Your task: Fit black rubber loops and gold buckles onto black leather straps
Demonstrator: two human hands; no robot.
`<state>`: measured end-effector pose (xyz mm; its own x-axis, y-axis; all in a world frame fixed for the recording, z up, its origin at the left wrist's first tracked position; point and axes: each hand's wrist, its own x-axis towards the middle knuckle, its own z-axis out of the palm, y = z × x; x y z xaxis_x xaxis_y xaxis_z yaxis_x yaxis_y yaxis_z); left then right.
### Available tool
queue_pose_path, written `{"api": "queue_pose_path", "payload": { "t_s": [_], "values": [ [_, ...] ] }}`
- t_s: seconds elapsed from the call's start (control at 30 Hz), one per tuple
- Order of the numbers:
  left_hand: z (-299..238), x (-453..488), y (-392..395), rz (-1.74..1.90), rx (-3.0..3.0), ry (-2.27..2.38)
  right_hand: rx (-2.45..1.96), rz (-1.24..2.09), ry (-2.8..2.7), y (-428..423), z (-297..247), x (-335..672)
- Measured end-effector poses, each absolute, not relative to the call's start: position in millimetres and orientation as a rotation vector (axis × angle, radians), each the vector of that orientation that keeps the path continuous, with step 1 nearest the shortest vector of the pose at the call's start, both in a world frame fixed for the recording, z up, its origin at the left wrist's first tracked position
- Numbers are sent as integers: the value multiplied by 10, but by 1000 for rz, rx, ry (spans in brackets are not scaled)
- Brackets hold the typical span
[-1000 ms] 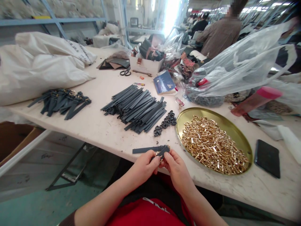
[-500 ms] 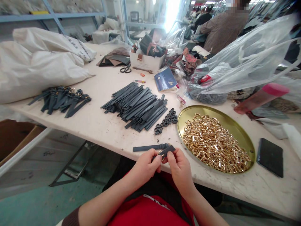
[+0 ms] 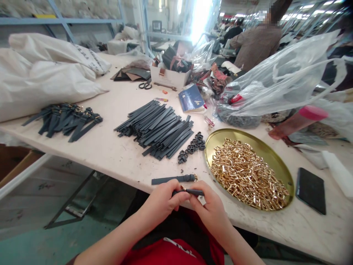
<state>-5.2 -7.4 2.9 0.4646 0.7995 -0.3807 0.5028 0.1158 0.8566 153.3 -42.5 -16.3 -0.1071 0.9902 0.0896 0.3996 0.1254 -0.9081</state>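
My left hand (image 3: 162, 200) and my right hand (image 3: 211, 209) meet at the table's near edge, both pinched on one short dark strap (image 3: 190, 192) with a gold buckle at its left end. Just beyond them lies a finished strap with a buckle (image 3: 173, 179) on the table. A round gold tray (image 3: 278, 167) heaped with gold buckles (image 3: 245, 178) sits to the right of my hands. A stack of plain dark straps (image 3: 158, 127) and a cluster of small black loops (image 3: 191, 147) lie further back.
A pile of buckled straps (image 3: 64, 119) lies at the left by white sacks (image 3: 41, 77). A black phone (image 3: 310, 190), a pink bottle (image 3: 298, 121), clear plastic bags (image 3: 278, 84), a blue booklet (image 3: 191, 98), scissors (image 3: 145, 85) and a white box (image 3: 169, 76) surround the work area. A person (image 3: 255, 42) sits beyond.
The strap in my hands has turned from tilted up to lying level, and my hands have dropped slightly toward me. The view has shifted a little.
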Motion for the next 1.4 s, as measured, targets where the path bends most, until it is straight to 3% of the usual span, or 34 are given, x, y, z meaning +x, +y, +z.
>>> {"api": "queue_pose_path", "payload": {
  "t_s": [0.17,0.33,0.5,0.63,0.83,1.1,1.4],
  "values": [
    [-32,-20,41,362,1525,1098,-1304,1321,-1641,-57,-175,1749],
    [-123,51,162,451,1564,1243,-1680,641,-1736,664,-377,1930],
    [-218,14,226,485,1478,1256,-1711,584,-1811,1014,-473,1887],
    [-204,-22,275,573,1484,1343,-1674,667,-1716,875,-395,1863],
    [-101,92,305,640,1571,1346,-1263,1461,-1046,370,-247,1644],
    [-49,-17,165,359,1629,1234,-1260,1441,-1135,61,-226,1614],
    [3,-3,-14,310,1623,1236,-1337,1314,-1331,-135,-213,1607]
  ]
}}
